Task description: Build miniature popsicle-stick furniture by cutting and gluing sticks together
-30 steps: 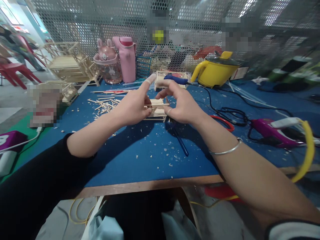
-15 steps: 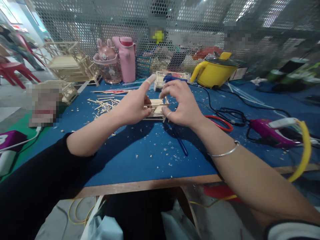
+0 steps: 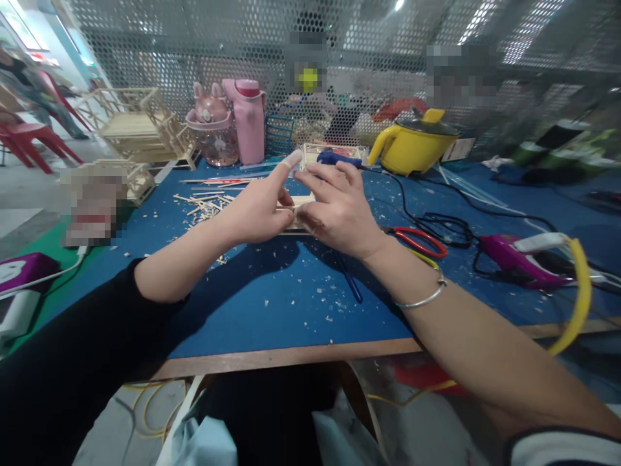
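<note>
A small model built of thin wooden sticks (image 3: pixel 297 206) sits on the blue table (image 3: pixel 272 304), mostly hidden between my two hands. My left hand (image 3: pixel 259 207) grips its left side, index finger stretched out with a white cover on the tip. My right hand (image 3: pixel 337 210) lies over its right side and top, fingers curled onto the sticks. A silver bangle (image 3: pixel 422 299) circles my right wrist.
Loose wooden sticks (image 3: pixel 206 204) lie at the left. Red-handled scissors (image 3: pixel 420 241) and a blue pen (image 3: pixel 348 283) lie right of my hands. A magenta glue gun (image 3: pixel 514 254), black cables, a yellow kettle (image 3: pixel 412 144), pink bottles (image 3: pixel 248 122) and larger stick models (image 3: pixel 136 123) stand behind.
My right hand has come down from a raised pinch above the model and now covers its right side and top. My left hand has kept its hold.
</note>
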A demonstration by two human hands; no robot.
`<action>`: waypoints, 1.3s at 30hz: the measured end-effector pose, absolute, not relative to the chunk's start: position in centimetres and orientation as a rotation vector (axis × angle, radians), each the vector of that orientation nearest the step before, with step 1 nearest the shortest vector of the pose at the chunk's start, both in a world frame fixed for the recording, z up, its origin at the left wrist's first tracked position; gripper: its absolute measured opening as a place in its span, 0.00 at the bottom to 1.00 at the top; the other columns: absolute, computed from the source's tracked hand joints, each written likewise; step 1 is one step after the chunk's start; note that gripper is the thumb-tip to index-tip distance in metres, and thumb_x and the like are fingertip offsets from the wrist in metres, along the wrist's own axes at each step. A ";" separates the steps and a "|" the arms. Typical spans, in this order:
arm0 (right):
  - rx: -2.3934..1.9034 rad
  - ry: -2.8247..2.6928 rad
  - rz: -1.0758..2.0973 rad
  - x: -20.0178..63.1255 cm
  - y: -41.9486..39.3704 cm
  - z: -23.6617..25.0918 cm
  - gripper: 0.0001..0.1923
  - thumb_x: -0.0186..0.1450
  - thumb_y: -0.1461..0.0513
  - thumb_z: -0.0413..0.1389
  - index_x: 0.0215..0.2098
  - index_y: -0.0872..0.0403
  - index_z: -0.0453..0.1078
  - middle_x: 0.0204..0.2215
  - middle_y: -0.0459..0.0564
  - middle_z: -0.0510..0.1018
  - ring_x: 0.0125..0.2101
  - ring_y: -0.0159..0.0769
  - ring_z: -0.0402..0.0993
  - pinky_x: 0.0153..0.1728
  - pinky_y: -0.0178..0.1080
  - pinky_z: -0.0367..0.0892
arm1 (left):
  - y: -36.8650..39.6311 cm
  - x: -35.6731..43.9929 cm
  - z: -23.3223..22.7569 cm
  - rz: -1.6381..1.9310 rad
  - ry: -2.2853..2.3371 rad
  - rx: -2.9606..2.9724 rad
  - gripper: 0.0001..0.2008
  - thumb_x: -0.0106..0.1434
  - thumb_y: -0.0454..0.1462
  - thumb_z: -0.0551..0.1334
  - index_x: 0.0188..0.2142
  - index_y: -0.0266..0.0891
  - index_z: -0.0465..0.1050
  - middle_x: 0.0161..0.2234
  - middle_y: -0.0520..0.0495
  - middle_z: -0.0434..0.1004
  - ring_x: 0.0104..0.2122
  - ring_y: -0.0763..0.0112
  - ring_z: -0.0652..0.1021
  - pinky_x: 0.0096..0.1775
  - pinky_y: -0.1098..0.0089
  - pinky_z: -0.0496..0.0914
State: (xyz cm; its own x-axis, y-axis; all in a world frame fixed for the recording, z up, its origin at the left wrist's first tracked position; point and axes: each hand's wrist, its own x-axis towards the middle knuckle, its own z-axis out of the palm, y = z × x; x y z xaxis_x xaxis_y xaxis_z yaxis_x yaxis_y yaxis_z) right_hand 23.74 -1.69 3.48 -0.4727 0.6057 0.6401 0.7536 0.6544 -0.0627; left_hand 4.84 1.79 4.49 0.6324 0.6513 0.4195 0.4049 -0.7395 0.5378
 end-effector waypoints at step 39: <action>-1.446 -1.713 0.568 23.2 -11.5 2.2 0.15 0.64 0.56 0.52 0.43 0.54 0.77 0.35 0.50 0.82 0.37 0.40 0.76 0.42 0.41 0.69 | -6.1 7.3 0.4 0.616 0.680 1.007 0.09 0.55 0.37 0.69 0.27 0.33 0.73 0.24 0.50 0.74 0.20 0.80 0.73 0.23 0.79 0.71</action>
